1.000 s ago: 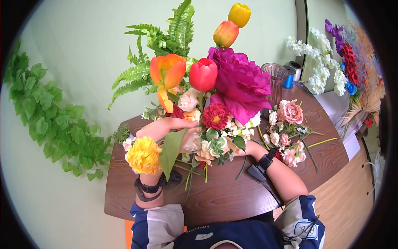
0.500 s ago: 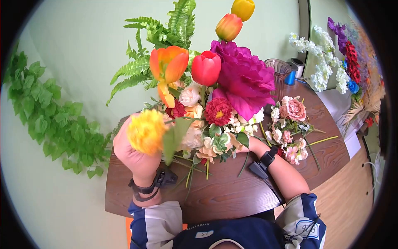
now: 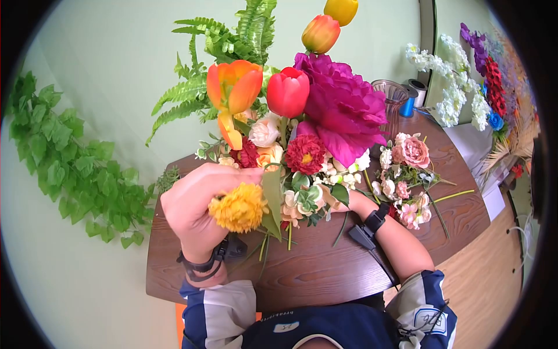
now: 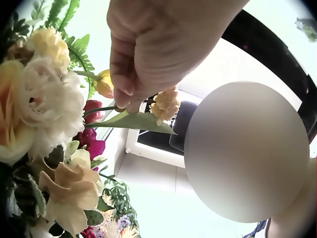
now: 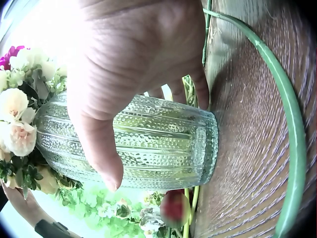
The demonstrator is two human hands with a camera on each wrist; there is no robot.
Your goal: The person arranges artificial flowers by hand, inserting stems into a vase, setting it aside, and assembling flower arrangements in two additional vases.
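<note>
My left hand (image 3: 195, 203) is at the left side of the bouquet, pinching the stem of a yellow pompom-like flower (image 3: 239, 208). In the left wrist view, thumb and fingertips meet on the dark stem (image 4: 99, 109), which points into the blooms beside a long green leaf (image 4: 141, 122). My right hand (image 5: 133, 64) curls round a clear ribbed glass vase (image 5: 158, 144) standing on the table; the blooms hide the vase in the head view. Out of the vase rise a red tulip (image 3: 288, 93), an orange tulip (image 3: 235, 87), a large magenta flower (image 3: 343, 110) and fern fronds (image 3: 256, 32).
Pink roses (image 3: 411, 152) and cut stems (image 3: 453, 198) lie at the right on the wooden table (image 3: 325, 273). Behind them stand an empty glass vase (image 3: 390, 96) and spools (image 3: 408, 106). Ivy (image 3: 70, 168) hangs on the left wall.
My left hand first drew back left from the bouquet with the yellow flower, then moved right again, bringing its stem against the blooms. My right hand stays at the vase.
</note>
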